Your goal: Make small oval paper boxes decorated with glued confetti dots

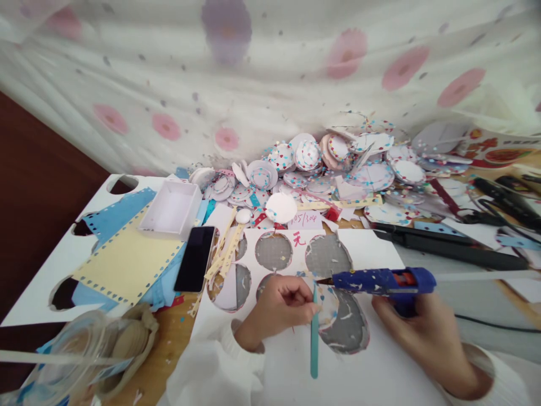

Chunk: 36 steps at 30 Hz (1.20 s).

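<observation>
My left hand (287, 304) is closed in a pinch around slim teal tweezers (314, 352), which stand nearly upright in the view with the narrow end away from me. Wrapped around the handle of a blue hot glue gun (367, 279) is my right hand (431, 332). The gun points left, its nozzle close to the tip of the tweezers; I cannot tell whether they touch. A white glue stick (486, 275) sticks out of its back. Beneath lies a round paper disc (327, 307) with coloured dots, partly hidden by the tweezers, on a white sheet (296, 366) with round cut-outs.
Decorated paper discs (308, 155) are heaped along the back by a flowered curtain (169, 67). To the left are a phone (195, 259), a white box (171, 208), yellow paper (131, 254) and a clear container (71, 349). A black tool (460, 248) lies at right.
</observation>
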{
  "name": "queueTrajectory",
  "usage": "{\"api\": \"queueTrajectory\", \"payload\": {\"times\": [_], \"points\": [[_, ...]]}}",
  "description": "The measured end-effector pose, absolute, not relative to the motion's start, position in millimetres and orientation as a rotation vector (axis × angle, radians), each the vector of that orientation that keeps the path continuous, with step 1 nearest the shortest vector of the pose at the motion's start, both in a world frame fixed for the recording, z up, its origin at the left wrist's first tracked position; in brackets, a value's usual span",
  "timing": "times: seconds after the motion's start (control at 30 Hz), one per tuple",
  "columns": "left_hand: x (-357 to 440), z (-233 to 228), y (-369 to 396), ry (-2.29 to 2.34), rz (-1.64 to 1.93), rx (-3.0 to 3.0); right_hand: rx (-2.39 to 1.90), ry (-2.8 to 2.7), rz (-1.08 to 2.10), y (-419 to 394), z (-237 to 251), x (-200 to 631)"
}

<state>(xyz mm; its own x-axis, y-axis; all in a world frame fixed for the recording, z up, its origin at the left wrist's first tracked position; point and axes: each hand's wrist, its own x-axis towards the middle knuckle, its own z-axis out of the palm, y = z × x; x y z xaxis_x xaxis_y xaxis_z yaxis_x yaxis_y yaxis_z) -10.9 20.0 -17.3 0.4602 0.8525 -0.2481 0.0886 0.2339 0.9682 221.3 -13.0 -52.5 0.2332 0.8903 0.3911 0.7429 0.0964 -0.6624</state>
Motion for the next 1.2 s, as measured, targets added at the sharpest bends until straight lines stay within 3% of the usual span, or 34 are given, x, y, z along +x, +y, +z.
{"api": "queueTrajectory", "payload": {"times": [0.53, 0.9, 1.2], "points": [[-11.0, -18.0, 19.3, 0.980, 0.659, 1.271, -1.684, -1.539, 0.226, -13.4, -45.5, 219.6], [-14.1, -21.5, 19.6, 0.977, 0.635, 1.254, -1.630, -1.681, -0.012, -14.6, -52.9, 225.8], [-14.1, -21.3, 20.3, 0.978, 0.665, 1.239, -2.028, -1.390, 0.180, 1.7, -41.1, 253.9]]}}
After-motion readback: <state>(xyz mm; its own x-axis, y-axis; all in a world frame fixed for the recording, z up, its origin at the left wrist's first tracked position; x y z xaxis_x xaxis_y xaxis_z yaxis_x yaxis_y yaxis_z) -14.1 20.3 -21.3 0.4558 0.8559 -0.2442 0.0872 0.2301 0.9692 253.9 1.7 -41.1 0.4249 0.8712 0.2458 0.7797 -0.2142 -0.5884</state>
